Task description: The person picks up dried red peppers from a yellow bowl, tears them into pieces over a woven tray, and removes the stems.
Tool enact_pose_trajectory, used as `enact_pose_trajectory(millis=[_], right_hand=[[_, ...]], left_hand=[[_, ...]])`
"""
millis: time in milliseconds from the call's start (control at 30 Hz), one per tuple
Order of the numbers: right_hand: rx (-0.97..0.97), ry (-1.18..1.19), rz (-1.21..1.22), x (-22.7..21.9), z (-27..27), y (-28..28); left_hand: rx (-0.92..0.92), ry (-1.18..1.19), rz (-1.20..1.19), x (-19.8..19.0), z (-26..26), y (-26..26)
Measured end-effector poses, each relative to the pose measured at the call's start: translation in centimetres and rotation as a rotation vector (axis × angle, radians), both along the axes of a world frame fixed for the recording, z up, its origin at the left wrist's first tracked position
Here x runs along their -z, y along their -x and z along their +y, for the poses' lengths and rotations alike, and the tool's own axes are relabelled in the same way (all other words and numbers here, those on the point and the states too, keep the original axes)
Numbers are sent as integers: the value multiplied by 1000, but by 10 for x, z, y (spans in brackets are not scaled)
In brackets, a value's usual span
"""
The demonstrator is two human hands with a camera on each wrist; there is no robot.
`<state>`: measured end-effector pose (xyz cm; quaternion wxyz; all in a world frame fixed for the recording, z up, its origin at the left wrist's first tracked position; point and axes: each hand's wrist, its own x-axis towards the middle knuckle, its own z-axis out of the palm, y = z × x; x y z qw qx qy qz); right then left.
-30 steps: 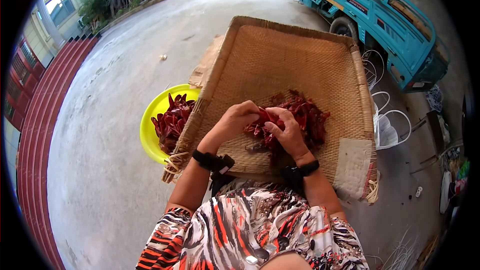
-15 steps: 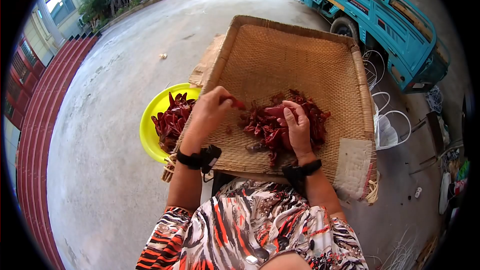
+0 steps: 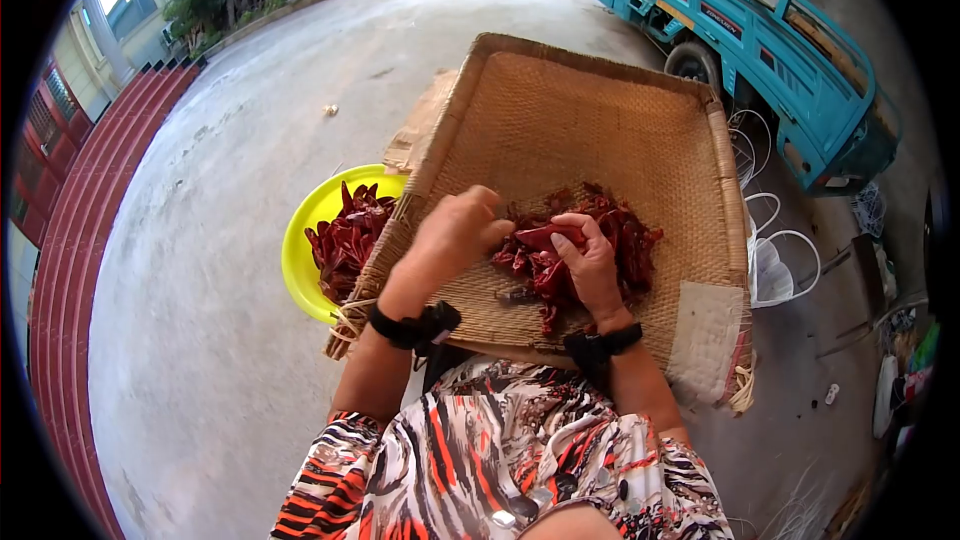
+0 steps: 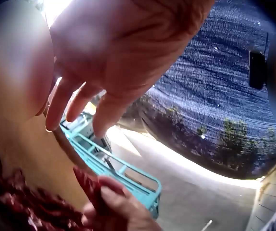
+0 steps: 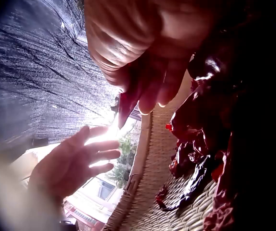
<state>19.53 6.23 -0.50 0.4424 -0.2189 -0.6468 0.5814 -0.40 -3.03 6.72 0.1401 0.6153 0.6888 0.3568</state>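
Observation:
My right hand (image 3: 592,270) pinches a dried red chili pepper (image 3: 543,236) between thumb and fingers, its pointed end sticking out to the left. In the left wrist view that chili (image 4: 87,186) shows its tip clearly. My left hand (image 3: 450,240) hovers over the left part of the woven tray, a short way from the chili, and holds nothing. The right wrist view shows the left hand (image 5: 75,163) with its fingers spread and extended. Beneath the right hand lies a heap of dried chilies (image 3: 630,245), some crumpled, on the woven tray (image 3: 590,110).
To the tray's left stands a yellow basin (image 3: 298,275) with whole chilies (image 3: 345,245) in it. A cardboard patch (image 3: 705,330) covers the near right corner. White bags with handles (image 3: 775,270) sit right of the tray, and a blue cargo tricycle (image 3: 760,60) is parked beyond.
Both hands were together at a chili. The left hand then pulled away left with a red piece, and now comes back toward the right hand without it. The right hand stays over the heap.

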Motion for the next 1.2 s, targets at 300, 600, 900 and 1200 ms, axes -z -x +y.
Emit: enact_pose_trajectory(millis=[300, 600, 900, 1200], right_hand=[[24, 142, 105, -14, -4, -7], [94, -255, -195, -3, 5, -11], [36, -743, -621, -15, 2, -26], [60, -821, -670, -6, 5, -24]], left_hand=[[61, 122, 84, 5, 4, -29], [-409, 83, 283, -19, -29, 48], [-734, 137, 415, -11, -50, 91], [14, -5, 268, 8, -16, 19]])
